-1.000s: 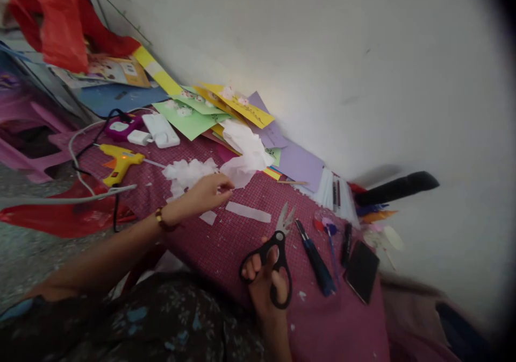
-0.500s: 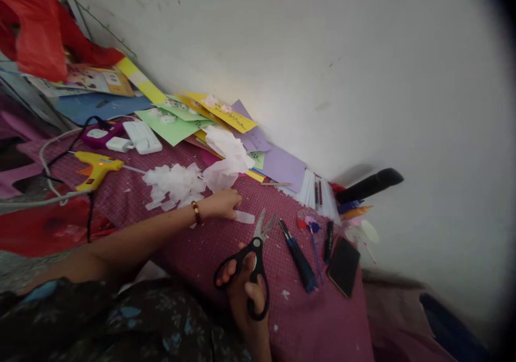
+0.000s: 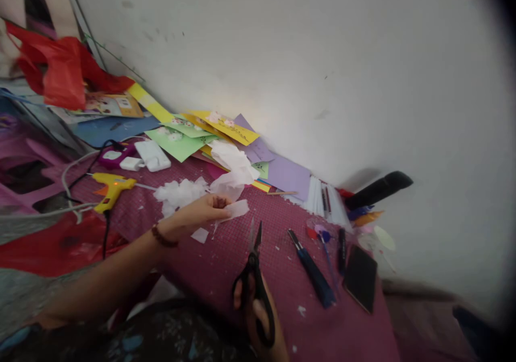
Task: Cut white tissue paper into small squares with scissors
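Note:
My left hand point(image 3: 209, 209) pinches a small strip of white tissue paper point(image 3: 237, 209), held just above the table. In my right hand point(image 3: 258, 311) are black-handled scissors point(image 3: 253, 262), fingers through the loops, blades slightly apart and pointing away from me. The blade tips are below and to the right of the paper strip, not touching it. A cut piece of white paper point(image 3: 200, 235) lies on the table below my left hand. Behind that hand sit a pile of white paper pieces point(image 3: 179, 192) and a larger crumpled white sheet point(image 3: 234, 163).
A yellow glue gun point(image 3: 113, 187) with its cord lies left, near a white power adapter point(image 3: 153, 155). Coloured cards point(image 3: 181, 141) lean along the wall. On the right are a blue utility knife point(image 3: 312, 270), a black marker point(image 3: 342, 252) and a dark phone point(image 3: 360, 278).
My left hand has lifted the paper strip off the table and turned it. A cut piece now shows below it. The scissors have turned more edge-on, their blades closer together. The view has shifted.

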Tool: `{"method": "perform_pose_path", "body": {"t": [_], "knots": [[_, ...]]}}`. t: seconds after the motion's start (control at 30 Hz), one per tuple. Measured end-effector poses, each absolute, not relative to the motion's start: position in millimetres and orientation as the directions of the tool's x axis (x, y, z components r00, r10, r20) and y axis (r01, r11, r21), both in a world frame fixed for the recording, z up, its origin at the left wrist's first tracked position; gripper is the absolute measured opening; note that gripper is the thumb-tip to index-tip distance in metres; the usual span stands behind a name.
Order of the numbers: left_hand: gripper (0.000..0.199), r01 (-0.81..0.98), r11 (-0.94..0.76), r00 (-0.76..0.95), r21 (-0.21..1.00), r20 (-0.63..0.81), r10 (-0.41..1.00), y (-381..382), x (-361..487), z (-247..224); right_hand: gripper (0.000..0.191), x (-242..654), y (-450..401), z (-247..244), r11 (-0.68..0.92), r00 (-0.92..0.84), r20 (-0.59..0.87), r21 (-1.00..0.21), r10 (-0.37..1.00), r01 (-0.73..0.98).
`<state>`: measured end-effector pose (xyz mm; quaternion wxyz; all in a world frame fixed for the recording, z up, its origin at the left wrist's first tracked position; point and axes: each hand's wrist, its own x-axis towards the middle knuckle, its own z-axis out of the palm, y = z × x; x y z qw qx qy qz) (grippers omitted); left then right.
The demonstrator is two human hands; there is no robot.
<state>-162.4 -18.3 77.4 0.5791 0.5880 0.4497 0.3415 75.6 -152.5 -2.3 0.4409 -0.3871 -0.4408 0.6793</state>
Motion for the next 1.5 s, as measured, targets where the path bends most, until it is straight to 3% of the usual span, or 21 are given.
{"method": "perform_pose_path", "body": {"t": [0.07,0.23,0.57,1.1,1.33,1.5], "knots": [[0.030,0.005,0.176,0.306,0.984,-0.169,0.937,-34.6,-181.2,82.1,0.064,75.5,-149.0,2.0,-0.243,-0.374,-0.144,-0.942,0.916,-0.233],[0.027,-0.086,0.225,0.170,0.971,-0.208,0.963,-66.5,-219.6,76.8,0.072,53.7,-137.8,16.3,-0.372,-0.561,-0.249,-0.921,0.789,-0.114],[0.030,-0.115,0.338,0.140,0.934,-0.322,0.936,-85.1,-259.0,55.5,0.054,-1.3,-126.0,32.7,-0.461,-0.570,-0.341,-0.884,0.747,-0.076],[0.028,-0.096,0.353,0.208,0.931,-0.328,0.922,-84.5,-271.5,46.3,0.059,-14.4,-126.5,22.2,-0.431,-0.528,-0.366,-0.902,0.766,0.001],[0.028,-0.094,0.266,0.021,0.959,-0.265,0.964,-89.2,-282.5,39.5,0.062,-8.4,-126.2,39.0,-0.309,-0.560,-0.209,-0.947,0.801,-0.087],[0.025,-0.139,0.154,-0.078,0.978,-0.166,0.983,-86.9,-277.4,46.6,0.057,-5.4,-124.8,40.8,-0.348,-0.628,-0.254,-0.937,0.735,-0.028]]}}
